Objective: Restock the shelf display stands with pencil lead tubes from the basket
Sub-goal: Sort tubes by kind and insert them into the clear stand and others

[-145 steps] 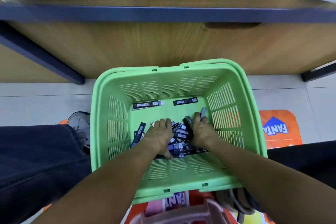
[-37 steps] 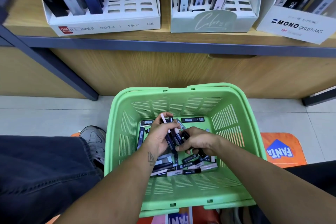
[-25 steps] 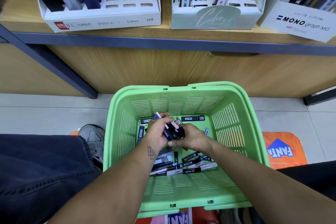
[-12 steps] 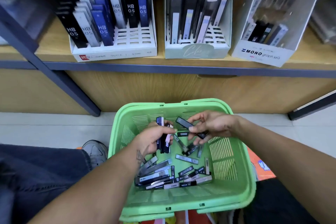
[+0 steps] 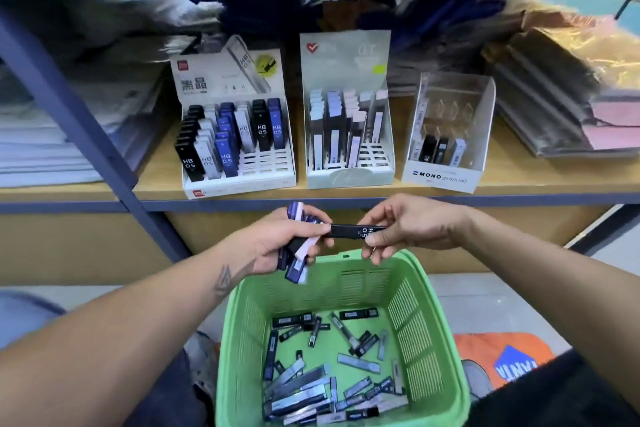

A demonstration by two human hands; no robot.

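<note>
Green slatted plastic basket (image 5: 429,333) on the floor below the wooden shelf (image 5: 512,180), its bottom strewn with loose pencil lead tubes (image 5: 311,388) in black, grey and blue. Above the basket's far rim, both hands raised in front of the shelf edge. Left hand (image 5: 277,243) clenched round a bundle of blue, black and pink lead tubes (image 5: 298,253), ends poking out above and below the fist. Right hand (image 5: 412,225) pinching a single black lead tube marked HB 0.5 (image 5: 349,230), held level, its other end touching the left hand's fingertips. On the shelf, three display stands side by side: white cardboard stand (image 5: 239,149) at left, partly filled with black, white and blue HB 0.5 tubes, front right slots bare; pale green cardboard stand (image 5: 349,135) in the middle, rows of tall pastel-capped tubes, front right slots bare; clear plastic stand labelled MONO graph (image 5: 446,135) at right, only three tubes at its front. Stacked paper and wrapped packs blurred behind and beside the stands. Orange printed mat (image 5: 502,357) on the floor right of the basket.
</note>
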